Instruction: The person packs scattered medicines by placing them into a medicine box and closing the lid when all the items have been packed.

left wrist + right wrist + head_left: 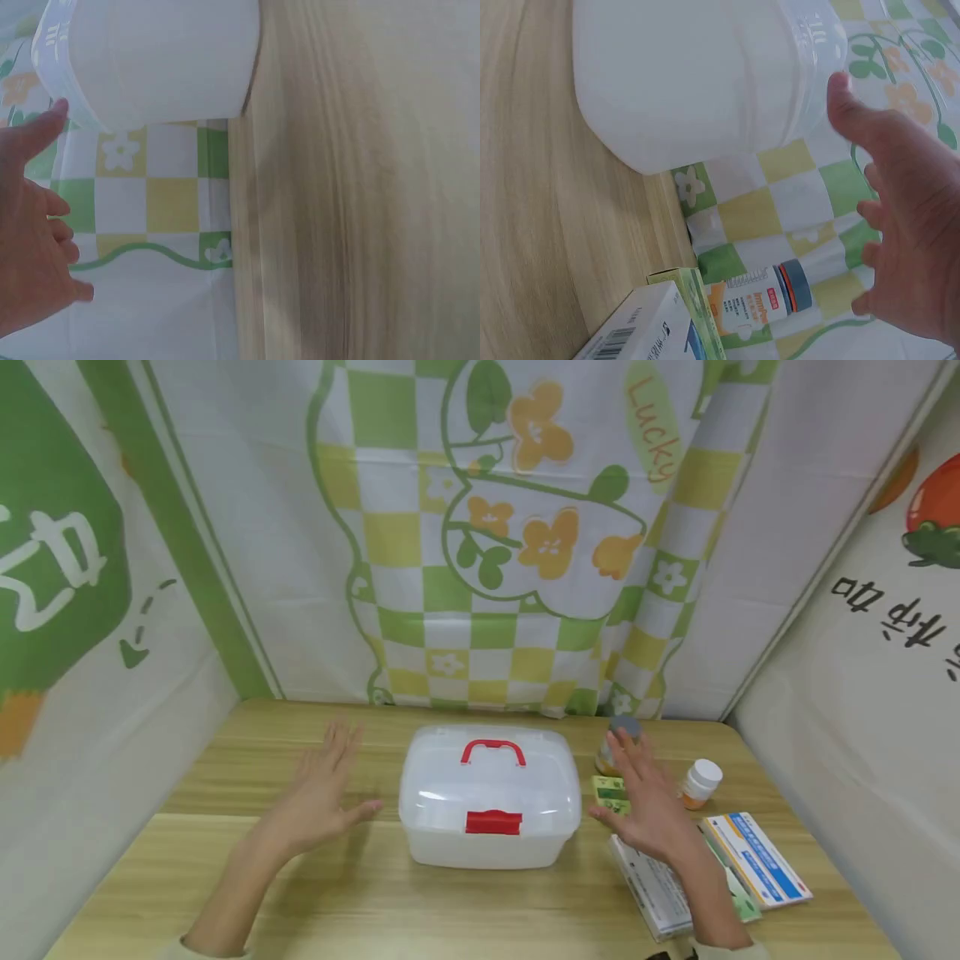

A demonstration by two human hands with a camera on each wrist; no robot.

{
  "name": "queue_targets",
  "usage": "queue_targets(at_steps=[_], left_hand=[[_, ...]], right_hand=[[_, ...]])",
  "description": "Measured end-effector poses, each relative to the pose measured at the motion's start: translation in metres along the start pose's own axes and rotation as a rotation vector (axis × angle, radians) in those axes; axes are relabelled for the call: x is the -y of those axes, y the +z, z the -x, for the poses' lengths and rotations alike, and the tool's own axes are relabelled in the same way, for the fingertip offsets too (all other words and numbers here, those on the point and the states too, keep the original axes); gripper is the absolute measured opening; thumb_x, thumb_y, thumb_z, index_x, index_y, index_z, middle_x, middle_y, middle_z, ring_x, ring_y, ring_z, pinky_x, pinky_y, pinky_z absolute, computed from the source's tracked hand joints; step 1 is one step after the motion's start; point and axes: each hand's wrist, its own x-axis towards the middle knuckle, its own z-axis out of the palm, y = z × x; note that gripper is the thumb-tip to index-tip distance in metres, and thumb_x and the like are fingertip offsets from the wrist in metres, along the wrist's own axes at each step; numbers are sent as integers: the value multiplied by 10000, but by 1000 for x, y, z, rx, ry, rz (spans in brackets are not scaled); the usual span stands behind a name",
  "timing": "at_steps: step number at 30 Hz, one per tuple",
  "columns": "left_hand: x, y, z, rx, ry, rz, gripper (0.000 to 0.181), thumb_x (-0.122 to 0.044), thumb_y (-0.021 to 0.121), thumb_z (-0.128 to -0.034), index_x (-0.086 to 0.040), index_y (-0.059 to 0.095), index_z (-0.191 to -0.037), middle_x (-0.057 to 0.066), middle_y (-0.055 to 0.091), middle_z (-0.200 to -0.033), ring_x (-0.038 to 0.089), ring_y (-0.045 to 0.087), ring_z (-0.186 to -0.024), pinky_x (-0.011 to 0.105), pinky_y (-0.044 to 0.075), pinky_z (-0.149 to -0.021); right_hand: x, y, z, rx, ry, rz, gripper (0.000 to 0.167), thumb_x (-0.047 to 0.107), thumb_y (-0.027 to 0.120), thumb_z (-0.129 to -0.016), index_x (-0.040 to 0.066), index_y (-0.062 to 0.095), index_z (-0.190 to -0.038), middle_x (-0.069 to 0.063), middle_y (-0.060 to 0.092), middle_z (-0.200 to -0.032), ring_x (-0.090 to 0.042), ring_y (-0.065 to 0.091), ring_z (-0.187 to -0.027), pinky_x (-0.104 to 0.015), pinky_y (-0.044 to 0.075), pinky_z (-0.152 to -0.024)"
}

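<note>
A white translucent plastic box (491,789) with a clear lid, a red handle (492,746) and a red latch (493,822) stands closed on the table. To its left, my left hand (318,802) hovers with fingers spread and thumb toward the box. On the other side my right hand (651,802) is held the same way, above several medicine packs. Both wrist views show the box's side wall (165,60) apart from the palms. Neither hand holds anything.
Right of the box are a grey-capped bottle (757,300), a white-capped bottle (702,783), a yellow-green box (611,793), a grey-white box (652,889) and a blue-and-white box (759,860), with a green pack partly hidden. Patterned curtains enclose the wooden table (360,902).
</note>
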Motion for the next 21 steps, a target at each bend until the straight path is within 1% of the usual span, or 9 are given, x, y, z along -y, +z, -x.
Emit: queue_targets(at_steps=[2,4,6,9,10,12,16,18,21], left_hand=[[-6,0,3,31,35,54,1065,-541,627,-923,4,-3,-1587,206,-104,-1655,437,-34,-1535,694,87,-1186],[-11,2,6,41,74,80,1051,-520,633,-926,27,20,-1582,215,-40,-1659,438,37,-1534,651,123,-1204],[-16,3,9,45,97,110,1035,-512,637,-927,-12,22,-1593,194,2,-1668,430,112,-1529,615,177,-1208],[-21,10,11,38,132,169,1004,-490,643,-931,-69,31,-1607,175,50,-1672,431,198,-1508,599,236,-1194],[-22,12,11,35,142,187,992,-480,642,-934,-84,33,-1610,174,60,-1672,431,214,-1503,593,250,-1188],[-24,17,11,19,178,205,966,-439,652,-935,-92,57,-1611,195,97,-1661,439,251,-1487,589,273,-1173],[-27,24,8,-39,244,198,925,-328,697,-916,-44,140,-1597,225,191,-1630,427,327,-1453,552,308,-1143],[-28,26,6,-69,271,200,909,-274,714,-903,-11,173,-1584,233,225,-1616,422,360,-1434,540,329,-1128],[-29,29,6,-107,294,198,883,-232,718,-897,18,204,-1569,253,257,-1597,429,399,-1404,544,368,-1102]], right_hand=[[4,-2,1,-5,-58,-57,1101,428,796,-812,186,90,-1621,-140,130,-1681,-482,81,-1522,-776,161,-1122],[8,-3,2,-2,-117,-115,1129,384,829,-779,169,107,-1619,-145,140,-1678,-487,139,-1510,-746,197,-1136],[11,-2,2,14,-170,-167,1133,351,841,-769,149,117,-1617,-164,161,-1669,-488,213,-1488,-705,260,-1139],[13,2,4,31,-226,-230,1116,306,850,-763,137,147,-1613,-199,227,-1642,-456,323,-1451,-629,383,-1106],[13,4,4,31,-240,-244,1107,305,851,-760,140,163,-1611,-199,256,-1632,-406,341,-1456,-609,415,-1087],[13,7,5,23,-272,-265,1084,288,855,-749,131,205,-1603,-187,311,-1614,-333,371,-1454,-570,438,-1082],[15,15,4,-11,-285,-278,1037,266,867,-727,140,293,-1580,-132,387,-1588,-239,403,-1440,-520,457,-1077],[15,17,4,-21,-266,-283,1026,253,873,-715,151,319,-1572,-116,401,-1581,-269,441,-1414,-502,466,-1071],[16,18,4,-32,-245,-298,1022,238,878,-705,166,334,-1568,-118,407,-1574,-304,465,-1392,-491,475,-1063]])
